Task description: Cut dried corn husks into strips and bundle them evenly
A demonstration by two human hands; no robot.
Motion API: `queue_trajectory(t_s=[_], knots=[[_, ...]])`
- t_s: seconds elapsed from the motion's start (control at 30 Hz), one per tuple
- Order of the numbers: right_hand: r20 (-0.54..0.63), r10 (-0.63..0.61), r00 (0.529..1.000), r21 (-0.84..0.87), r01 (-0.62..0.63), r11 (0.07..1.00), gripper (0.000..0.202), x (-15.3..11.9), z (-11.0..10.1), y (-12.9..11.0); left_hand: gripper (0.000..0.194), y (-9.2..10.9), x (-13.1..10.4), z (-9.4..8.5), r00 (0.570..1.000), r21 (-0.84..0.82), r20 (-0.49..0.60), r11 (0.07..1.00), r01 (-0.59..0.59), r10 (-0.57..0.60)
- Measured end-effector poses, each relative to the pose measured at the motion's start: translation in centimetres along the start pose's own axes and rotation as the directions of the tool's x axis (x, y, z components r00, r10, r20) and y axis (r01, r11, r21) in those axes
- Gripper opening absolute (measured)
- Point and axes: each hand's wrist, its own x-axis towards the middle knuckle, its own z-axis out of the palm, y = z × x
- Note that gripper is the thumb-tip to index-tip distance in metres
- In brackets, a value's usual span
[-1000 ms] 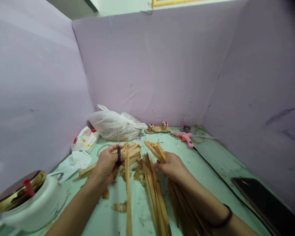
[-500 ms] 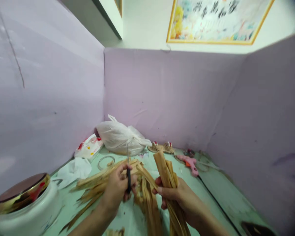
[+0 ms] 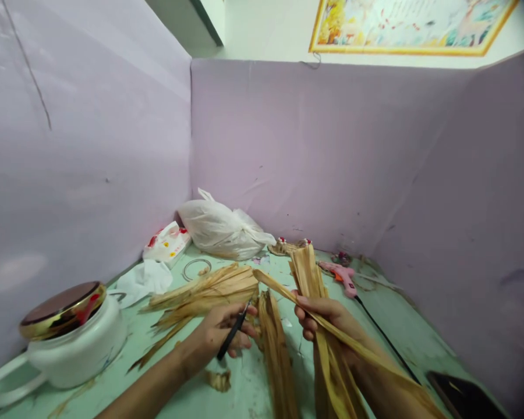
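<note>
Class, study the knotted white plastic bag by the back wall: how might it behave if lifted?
The white bag would probably sag and change shape, since its skin is thin and creased. Its bulging body suggests soft contents, though weight is unclear.

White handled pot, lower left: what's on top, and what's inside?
On top of the white pot: a dark lid with a gold rim, and something red at its edge. Inside can't be seen; the lid hides the mouth from this view.

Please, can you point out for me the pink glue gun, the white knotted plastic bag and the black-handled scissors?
Pink glue gun (image 3: 346, 276): head view, on its body.
White knotted plastic bag (image 3: 218, 228): head view, on its bulging side.
Black-handled scissors (image 3: 232, 338): head view, on the handle.
</note>
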Motion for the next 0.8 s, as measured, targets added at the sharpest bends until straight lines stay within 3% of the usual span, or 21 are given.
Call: queue_trajectory(t_s=[0.13, 0.33, 0.57, 0.8], knots=[[-0.012, 0.091, 0.996, 0.016, -0.091, 0.996, 0.005, 0.2, 0.1, 0.0, 0.051, -0.1, 0.1, -0.3, 1.000, -0.010, 0.005, 1.000, -0.021, 0.021], [0.100, 0.274, 0.956, -0.051, -0.270, 0.961, 0.031, 0.1, 0.0, -0.3, 0.053, 0.6, 0.0, 0.0, 0.998, 0.014, -0.050, 0.999, -0.045, 0.046], [0.158, 0.316, 0.935, -0.093, -0.305, 0.948, 0.033, -0.2, -0.5, -1.0, 0.048, 0.7, -0.2, 0.3, 0.992, 0.134, -0.121, 0.990, 0.050, -0.034], [0.141, 0.364, 0.921, -0.127, -0.348, 0.929, 0.030, -0.1, -0.2, -1.0, 0.053, 0.1, 0.2, -0.9, 0.995, 0.162, -0.051, 0.984, -0.074, 0.083]])
